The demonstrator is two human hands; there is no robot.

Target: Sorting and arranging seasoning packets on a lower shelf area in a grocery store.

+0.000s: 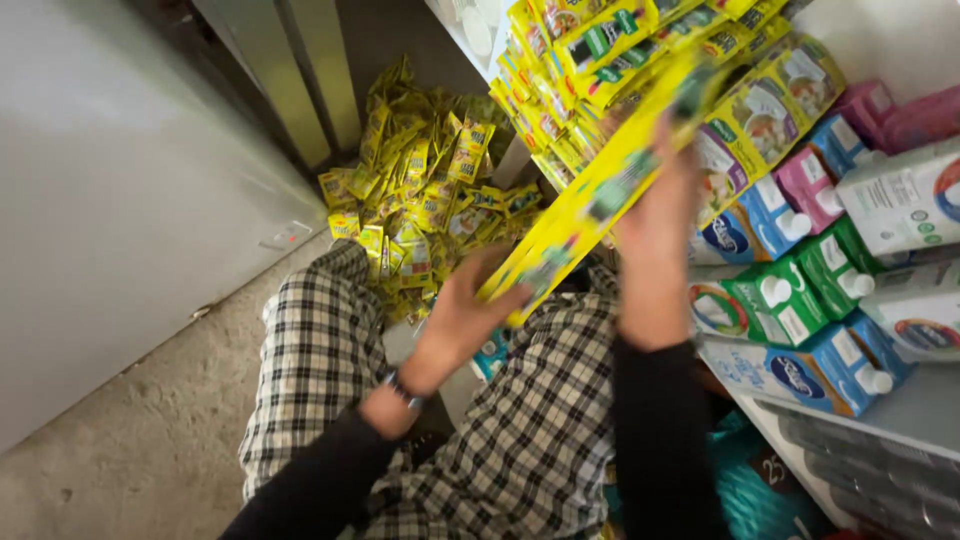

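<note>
You held a long strip of yellow sachets (590, 205) slanted between both hands, its lower end down by your lap and its upper end up against the stacked yellow packets (600, 50) on the shelf (920, 410). The strip was blurred, so the single sachets in it could not be told apart. Your left hand (465, 320) was closed around the lower end, fingers wrapped under it and the thumb on top. Your right hand (655, 215) gripped the strip higher up, the back of the hand turned to the camera and the fingers hidden behind the strip.

Both arms wore dark sleeves, and a dark band sat on your left wrist (403, 390). Under the hands lay your checked trousers (520, 440).

To the right of the strip, the shelf carried rows of cartons: green cartons (800, 290), blue cartons (830, 365), pink cartons (830, 170) and white cartons (905, 200), lying with their caps outward. Behind the strip, a loose heap of yellow sachets (420, 190) lay on the floor against the wall. A pale cabinet (120, 200) stood at the left, well apart from the hands, above the concrete floor (130, 440)
</note>
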